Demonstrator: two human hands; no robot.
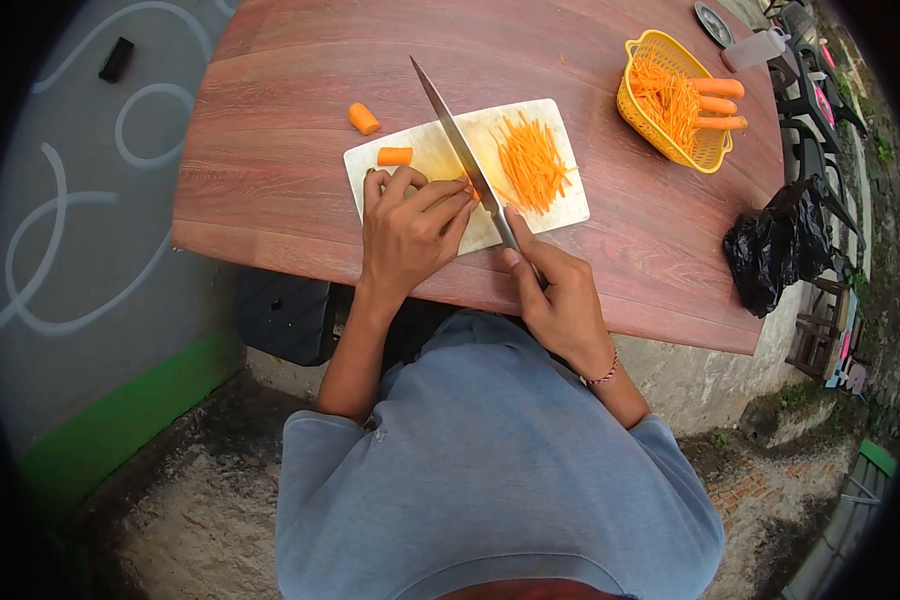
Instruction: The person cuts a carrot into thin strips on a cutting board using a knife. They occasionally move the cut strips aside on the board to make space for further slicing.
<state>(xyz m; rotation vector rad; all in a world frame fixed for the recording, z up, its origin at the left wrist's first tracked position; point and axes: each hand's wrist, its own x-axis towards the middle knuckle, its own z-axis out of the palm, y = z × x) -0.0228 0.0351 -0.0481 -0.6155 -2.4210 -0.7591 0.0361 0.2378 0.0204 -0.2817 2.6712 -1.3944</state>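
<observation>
My right hand (558, 290) is wrapped round the handle of a long kitchen knife (457, 140), its blade slanting up and left across a white cutting board (567, 207). With bent fingers, my left hand (410, 225) presses a small piece of carrot (473, 190) against the board beside the blade; most of that piece is hidden. Right of the knife lies a pile of thin carrot strips (532, 162). A short carrot chunk (395, 156) rests on the board above my left fingers. Another carrot chunk (363, 119) sits on the table just beyond the board.
A yellow basket (660, 128) at the right holds shredded carrot and several whole carrots (718, 105). Farther back are a squeeze bottle (755, 50) and a round metal dish (713, 25). A black plastic bag (778, 245) hangs at the right edge of the wooden table (660, 270).
</observation>
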